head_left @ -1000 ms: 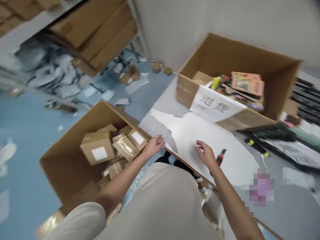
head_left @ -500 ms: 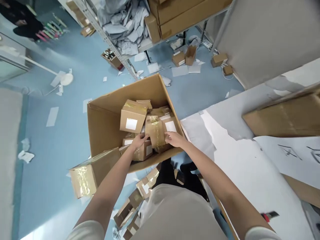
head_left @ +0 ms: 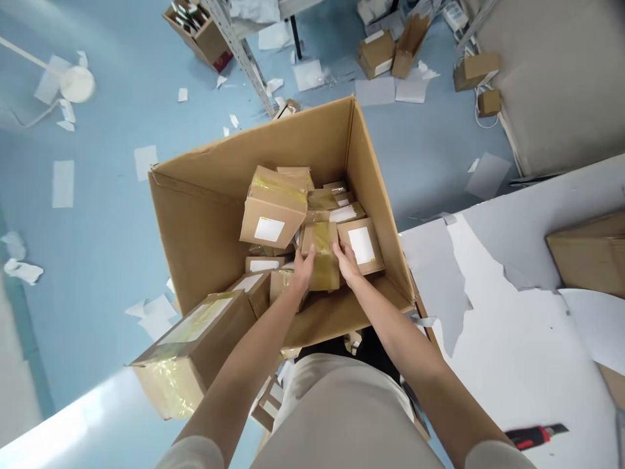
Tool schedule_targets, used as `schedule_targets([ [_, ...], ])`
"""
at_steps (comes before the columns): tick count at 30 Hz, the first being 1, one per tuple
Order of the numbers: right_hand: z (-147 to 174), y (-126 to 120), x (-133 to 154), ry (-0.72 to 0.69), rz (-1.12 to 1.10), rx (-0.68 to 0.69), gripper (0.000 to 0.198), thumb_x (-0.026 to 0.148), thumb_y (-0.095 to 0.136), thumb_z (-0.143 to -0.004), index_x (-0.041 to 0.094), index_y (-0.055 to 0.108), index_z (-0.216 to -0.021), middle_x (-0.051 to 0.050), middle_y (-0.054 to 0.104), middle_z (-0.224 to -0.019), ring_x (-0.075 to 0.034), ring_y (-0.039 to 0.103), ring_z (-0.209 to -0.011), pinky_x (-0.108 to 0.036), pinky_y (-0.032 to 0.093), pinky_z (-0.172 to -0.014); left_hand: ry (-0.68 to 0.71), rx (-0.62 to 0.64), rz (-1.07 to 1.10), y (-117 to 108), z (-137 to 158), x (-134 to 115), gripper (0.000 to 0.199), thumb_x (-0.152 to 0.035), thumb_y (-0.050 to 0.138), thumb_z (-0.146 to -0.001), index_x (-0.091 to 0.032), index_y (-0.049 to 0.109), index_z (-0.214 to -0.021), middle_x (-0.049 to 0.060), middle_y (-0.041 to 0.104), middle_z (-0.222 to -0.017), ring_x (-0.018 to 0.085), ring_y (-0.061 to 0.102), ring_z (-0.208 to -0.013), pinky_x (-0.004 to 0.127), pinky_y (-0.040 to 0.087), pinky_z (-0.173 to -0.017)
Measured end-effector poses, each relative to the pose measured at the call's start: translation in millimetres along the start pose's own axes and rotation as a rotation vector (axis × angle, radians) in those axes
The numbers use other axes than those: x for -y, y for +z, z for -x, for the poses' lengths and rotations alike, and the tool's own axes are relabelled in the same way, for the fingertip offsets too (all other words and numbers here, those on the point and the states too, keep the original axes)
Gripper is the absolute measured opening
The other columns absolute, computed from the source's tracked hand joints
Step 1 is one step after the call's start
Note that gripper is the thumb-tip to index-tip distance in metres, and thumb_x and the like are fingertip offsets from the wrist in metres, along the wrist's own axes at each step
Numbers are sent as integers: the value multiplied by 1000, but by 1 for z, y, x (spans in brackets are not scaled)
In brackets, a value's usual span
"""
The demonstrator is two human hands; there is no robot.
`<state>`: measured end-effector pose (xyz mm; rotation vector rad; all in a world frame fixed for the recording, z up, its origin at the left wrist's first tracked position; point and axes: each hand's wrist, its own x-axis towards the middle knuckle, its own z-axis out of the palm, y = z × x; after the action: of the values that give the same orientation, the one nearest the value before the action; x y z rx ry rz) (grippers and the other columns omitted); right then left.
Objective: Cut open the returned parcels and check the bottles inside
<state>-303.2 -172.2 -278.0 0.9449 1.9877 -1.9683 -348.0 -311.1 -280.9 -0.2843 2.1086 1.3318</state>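
Note:
A small cardboard box point(head_left: 323, 260) with yellowish tape down its middle is gripped from both sides inside a large open carton point(head_left: 195, 215). My left hand point(head_left: 303, 266) closes on its left side and my right hand point(head_left: 346, 260) on its right side. Just left of it, a bigger taped box point(head_left: 273, 202) with a white label rests tilted on the pile. To the right lies another box point(head_left: 364, 244) bearing a large white label. Several more small boxes fill the carton's bottom, partly hidden. A long taped box point(head_left: 195, 345) sticks out over the carton's near left corner.
At my right stands a white-covered table point(head_left: 517, 365) with a red and black utility knife point(head_left: 534, 435) on it. A metal shelf leg point(head_left: 241, 55) rises behind the carton. Small boxes point(head_left: 378, 53) and paper scraps lie on the blue floor point(head_left: 112, 228).
My view has moved closer over the carton. Both hands stay on the small taped box, which now sits more upright between them, deeper among the others.

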Motion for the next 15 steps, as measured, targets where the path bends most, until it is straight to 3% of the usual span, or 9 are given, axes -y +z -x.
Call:
schedule_targets([
  [2, 23, -2, 3, 88, -15, -45, 46, 54, 50, -84, 21, 55, -117, -7, 66, -112, -21, 57, -111, -37, 45, -95, -78, -87, 50, -7, 24, -7, 63, -57, 48, -85, -18, 36, -133, 15, 55, -128, 26, 55, -116, 38, 47, -93],
  [5, 61, -5, 13, 108, -22, -94, 45, 55, 58, -79, 22, 57, -109, -6, 67, -108, -22, 60, -105, -37, 47, -92, -16, -170, 85, -10, 62, -22, 55, -49, 60, -80, -19, 44, -122, 13, 57, -123, 24, 57, -111, 37, 48, -93],
  [11, 119, -29, 72, -145, -145, -175, 46, 49, 67, -73, 21, 52, -108, -9, 61, -117, -23, 59, -107, -38, 50, -89, 248, -235, 195, -12, 137, -58, 54, -44, 65, -76, -20, 46, -121, 11, 56, -120, 23, 58, -108, 39, 49, -92],
  [15, 144, -62, 119, -252, -106, -143, 69, 48, 69, -71, 23, 42, -129, -11, 55, -125, -25, 59, -109, -42, 51, -90, 579, -113, 104, -21, 158, -65, 73, -42, 71, -71, -19, 39, -133, 15, 47, -131, 28, 48, -123, 44, 43, -102],
])
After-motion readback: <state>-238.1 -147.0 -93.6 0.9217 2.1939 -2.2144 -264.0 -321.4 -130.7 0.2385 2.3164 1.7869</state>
